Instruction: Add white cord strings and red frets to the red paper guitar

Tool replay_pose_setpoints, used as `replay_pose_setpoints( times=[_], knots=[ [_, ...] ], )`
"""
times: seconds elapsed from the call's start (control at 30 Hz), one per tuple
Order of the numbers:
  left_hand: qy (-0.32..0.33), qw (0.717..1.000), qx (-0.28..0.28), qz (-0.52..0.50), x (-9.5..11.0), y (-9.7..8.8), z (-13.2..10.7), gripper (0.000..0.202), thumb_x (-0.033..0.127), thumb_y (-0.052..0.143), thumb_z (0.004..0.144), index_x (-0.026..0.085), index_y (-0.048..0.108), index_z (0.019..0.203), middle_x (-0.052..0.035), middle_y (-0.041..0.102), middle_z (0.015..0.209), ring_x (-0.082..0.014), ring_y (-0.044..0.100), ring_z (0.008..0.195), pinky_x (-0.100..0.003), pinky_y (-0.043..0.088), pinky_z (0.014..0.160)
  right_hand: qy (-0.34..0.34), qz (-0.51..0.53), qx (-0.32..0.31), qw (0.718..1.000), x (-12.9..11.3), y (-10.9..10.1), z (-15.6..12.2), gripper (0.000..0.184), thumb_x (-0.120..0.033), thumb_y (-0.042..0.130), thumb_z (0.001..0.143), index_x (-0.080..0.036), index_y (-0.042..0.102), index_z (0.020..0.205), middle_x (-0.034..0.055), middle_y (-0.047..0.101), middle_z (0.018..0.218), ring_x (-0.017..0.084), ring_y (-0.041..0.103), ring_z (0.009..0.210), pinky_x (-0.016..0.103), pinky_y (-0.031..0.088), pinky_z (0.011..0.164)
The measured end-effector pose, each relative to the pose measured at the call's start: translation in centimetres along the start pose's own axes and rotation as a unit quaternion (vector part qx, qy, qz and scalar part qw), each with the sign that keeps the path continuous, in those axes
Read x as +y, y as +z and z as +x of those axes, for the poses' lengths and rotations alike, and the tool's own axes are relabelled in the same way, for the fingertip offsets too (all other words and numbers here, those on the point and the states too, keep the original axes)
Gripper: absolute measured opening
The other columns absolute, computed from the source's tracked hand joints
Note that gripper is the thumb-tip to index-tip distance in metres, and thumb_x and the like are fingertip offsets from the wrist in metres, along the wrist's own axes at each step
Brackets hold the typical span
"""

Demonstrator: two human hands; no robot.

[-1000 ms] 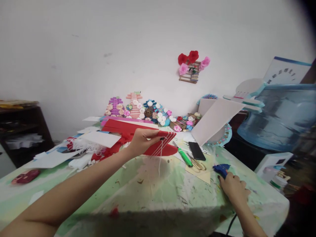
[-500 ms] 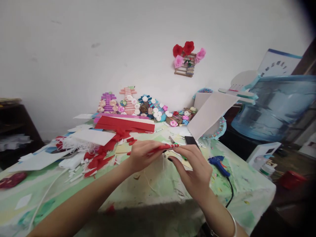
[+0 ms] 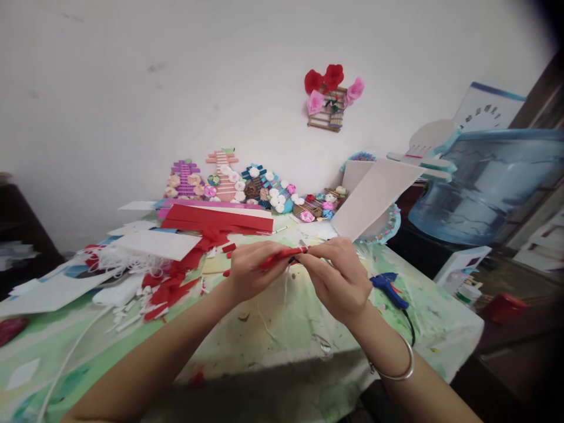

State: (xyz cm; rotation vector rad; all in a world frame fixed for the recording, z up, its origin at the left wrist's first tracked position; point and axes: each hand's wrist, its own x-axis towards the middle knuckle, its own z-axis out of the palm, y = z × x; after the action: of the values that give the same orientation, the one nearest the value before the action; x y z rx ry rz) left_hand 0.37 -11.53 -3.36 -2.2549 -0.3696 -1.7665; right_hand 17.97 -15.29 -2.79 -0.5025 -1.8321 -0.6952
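Note:
Both my hands meet above the middle of the table. My left hand (image 3: 250,271) is closed on a flat red foam piece wound with white string (image 3: 282,257), seen nearly edge-on. My right hand (image 3: 339,279) pinches the same piece at its right end, fingers curled over it. A loose end of white string (image 3: 285,289) hangs down between my hands. A blue glue gun (image 3: 388,286) lies on the table just right of my right hand, untouched.
Red foam sheets (image 3: 215,220), red scraps (image 3: 170,288) and white sheets (image 3: 156,243) lie at left on the green-stained tablecloth (image 3: 282,329). Finished flower crafts (image 3: 247,188) line the wall. A white board (image 3: 374,200) leans at right, beside a blue water jug (image 3: 489,188).
My right hand left the glue gun on the table and came up to the red piece held by my left hand. The piece turned from face-on to edge-on. The view shifted slightly.

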Motion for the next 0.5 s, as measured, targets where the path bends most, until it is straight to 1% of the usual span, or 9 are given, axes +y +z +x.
replay_pose_setpoints(
  times=[0.17, 0.3, 0.4, 0.5],
  knots=[
    [0.005, 1.0, -0.001, 0.013, -0.5, 0.0, 0.4, 0.004, 0.02, 0.063, 0.081, 0.019, 0.067, 0.082, -0.0023, 0.074, 0.071, -0.0119, 0.067, 0.058, -0.019, 0.051, 0.055, 0.017, 0.011, -0.066, 0.998, 0.3, -0.3, 1.5, 0.017, -0.006, 0.052, 0.086, -0.02, 0.058, 0.094, 0.0067, 0.061, 0.082, 0.019, 0.055, 0.077, 0.034, 0.048, 0.068],
    [-0.002, 1.0, -0.012, 0.012, -1.0, 0.0, 0.8, 0.008, 0.022, 0.061, 0.081, 0.019, 0.068, 0.081, -0.0026, 0.073, 0.069, -0.012, 0.066, 0.056, -0.019, 0.051, 0.055, 0.031, 0.035, -0.104, 0.994, 0.7, -0.7, 2.7, 0.016, -0.011, 0.051, 0.089, -0.02, 0.058, 0.1, 0.0084, 0.061, 0.09, 0.019, 0.057, 0.085, 0.034, 0.05, 0.074],
    [-0.018, 1.0, -0.014, -0.006, -1.4, 0.1, 1.1, 0.008, 0.022, 0.061, 0.08, 0.019, 0.068, 0.079, -0.002, 0.072, 0.067, -0.0115, 0.065, 0.056, -0.019, 0.05, 0.055, 0.039, 0.056, -0.119, 0.991, 1.1, -0.7, 3.5, 0.014, -0.011, 0.05, 0.089, -0.019, 0.061, 0.095, 0.0084, 0.061, 0.089, 0.018, 0.058, 0.083, 0.033, 0.049, 0.073],
    [-0.052, 0.997, -0.019, -0.052, -1.7, 0.1, 1.7, 0.008, 0.02, 0.062, 0.079, 0.017, 0.069, 0.075, -0.0018, 0.071, 0.065, -0.0108, 0.062, 0.053, -0.019, 0.05, 0.053, 0.046, 0.084, -0.118, 0.988, 1.7, -0.5, 4.4, 0.014, -0.01, 0.051, 0.088, -0.019, 0.062, 0.088, 0.0063, 0.063, 0.084, 0.018, 0.058, 0.081, 0.034, 0.048, 0.074]
  ],
)
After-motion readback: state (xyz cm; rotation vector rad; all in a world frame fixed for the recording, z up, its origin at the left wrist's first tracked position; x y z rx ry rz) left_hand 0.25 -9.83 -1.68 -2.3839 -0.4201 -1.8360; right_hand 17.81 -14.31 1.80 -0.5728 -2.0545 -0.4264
